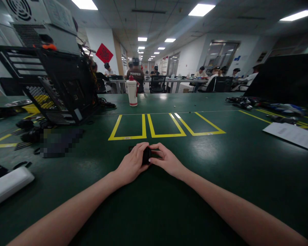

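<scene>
Both of my hands meet around a small black object (146, 156) just above or on the green table (154, 205), in front of the yellow tape outlines. My left hand (134, 159) wraps its left side, fingers curled over the top. On the right side, my right hand (166, 160) pinches it between thumb and fingers. A flat dark edge pokes out to the left behind my left fingers; whether it belongs to the same object I cannot tell. Most of the object is hidden, so its kind does not show.
Yellow tape (166, 135) marks three outlines beyond my hands. A white bottle (132, 91) with a red lid stands behind them. An open computer case (64, 85) rises at left, near a white box-like object (10, 184). Papers (292, 135) and a dark screen (287, 78) are at right. People sit farther back.
</scene>
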The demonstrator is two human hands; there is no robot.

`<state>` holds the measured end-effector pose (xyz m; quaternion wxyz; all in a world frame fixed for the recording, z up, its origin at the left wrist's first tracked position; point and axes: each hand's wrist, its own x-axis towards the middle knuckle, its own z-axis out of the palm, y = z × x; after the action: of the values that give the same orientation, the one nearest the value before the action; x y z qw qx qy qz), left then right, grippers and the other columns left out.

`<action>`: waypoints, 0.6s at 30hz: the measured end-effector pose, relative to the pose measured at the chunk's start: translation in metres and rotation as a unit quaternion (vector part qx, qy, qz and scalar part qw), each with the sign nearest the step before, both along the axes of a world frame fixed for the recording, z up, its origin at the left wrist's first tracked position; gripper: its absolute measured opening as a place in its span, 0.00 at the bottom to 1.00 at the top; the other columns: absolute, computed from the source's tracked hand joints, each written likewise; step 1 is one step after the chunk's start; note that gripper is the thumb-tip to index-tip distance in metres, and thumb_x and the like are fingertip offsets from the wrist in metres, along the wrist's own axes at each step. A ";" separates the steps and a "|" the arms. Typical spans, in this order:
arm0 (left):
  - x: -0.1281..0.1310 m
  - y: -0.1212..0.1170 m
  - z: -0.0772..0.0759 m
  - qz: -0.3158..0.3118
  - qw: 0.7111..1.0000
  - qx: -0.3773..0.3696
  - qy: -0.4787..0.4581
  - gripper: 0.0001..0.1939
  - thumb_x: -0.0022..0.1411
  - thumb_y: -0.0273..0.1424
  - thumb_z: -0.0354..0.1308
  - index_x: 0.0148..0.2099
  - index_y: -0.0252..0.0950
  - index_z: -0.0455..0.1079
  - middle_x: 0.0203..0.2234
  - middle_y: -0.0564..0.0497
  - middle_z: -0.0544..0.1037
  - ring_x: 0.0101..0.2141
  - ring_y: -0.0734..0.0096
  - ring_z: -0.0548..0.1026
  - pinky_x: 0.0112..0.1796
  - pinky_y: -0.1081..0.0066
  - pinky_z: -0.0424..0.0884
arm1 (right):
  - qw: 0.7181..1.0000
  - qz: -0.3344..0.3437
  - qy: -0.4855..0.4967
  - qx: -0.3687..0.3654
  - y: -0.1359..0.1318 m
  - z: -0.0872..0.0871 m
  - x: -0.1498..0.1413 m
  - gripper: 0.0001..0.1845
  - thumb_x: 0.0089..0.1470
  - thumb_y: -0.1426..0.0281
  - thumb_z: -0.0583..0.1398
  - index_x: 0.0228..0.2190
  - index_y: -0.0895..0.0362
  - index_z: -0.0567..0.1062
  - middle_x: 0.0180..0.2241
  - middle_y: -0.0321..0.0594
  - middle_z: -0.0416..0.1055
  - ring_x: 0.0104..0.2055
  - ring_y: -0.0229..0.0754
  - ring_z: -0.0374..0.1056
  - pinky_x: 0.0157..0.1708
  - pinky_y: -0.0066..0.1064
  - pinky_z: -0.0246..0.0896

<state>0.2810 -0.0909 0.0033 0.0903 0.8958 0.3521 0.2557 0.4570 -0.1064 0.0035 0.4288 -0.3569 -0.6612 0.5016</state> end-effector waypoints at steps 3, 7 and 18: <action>0.000 0.000 -0.001 0.002 1.000 0.002 0.001 0.34 0.51 0.27 0.55 0.56 0.40 0.40 0.51 0.44 0.56 0.50 0.59 0.61 0.46 0.56 0.64 | 1.000 -0.002 0.013 0.005 -0.001 -0.002 -0.001 0.17 0.44 0.74 0.59 0.38 0.52 0.63 0.44 0.35 0.59 0.47 0.41 0.61 0.45 0.38 0.61; 0.001 0.000 -0.001 -0.003 1.000 0.007 -0.006 0.33 0.52 0.28 0.54 0.56 0.41 0.40 0.51 0.44 0.56 0.50 0.58 0.61 0.45 0.55 0.64 | 1.000 -0.004 0.022 0.013 -0.001 0.000 -0.003 0.10 0.46 0.71 0.58 0.35 0.53 0.64 0.42 0.35 0.61 0.45 0.40 0.63 0.41 0.36 0.64; 0.000 0.001 -0.003 -0.001 1.000 0.002 -0.004 0.35 0.51 0.27 0.55 0.56 0.41 0.39 0.51 0.45 0.55 0.51 0.58 0.60 0.46 0.55 0.63 | 1.000 -0.007 -0.010 0.017 0.000 0.000 -0.001 0.17 0.45 0.74 0.59 0.39 0.52 0.63 0.44 0.36 0.60 0.50 0.42 0.58 0.49 0.40 0.57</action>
<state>0.2806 -0.0895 0.0006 0.0906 0.8951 0.3507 0.2600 0.4561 -0.1066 0.0034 0.4324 -0.3591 -0.6712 0.4833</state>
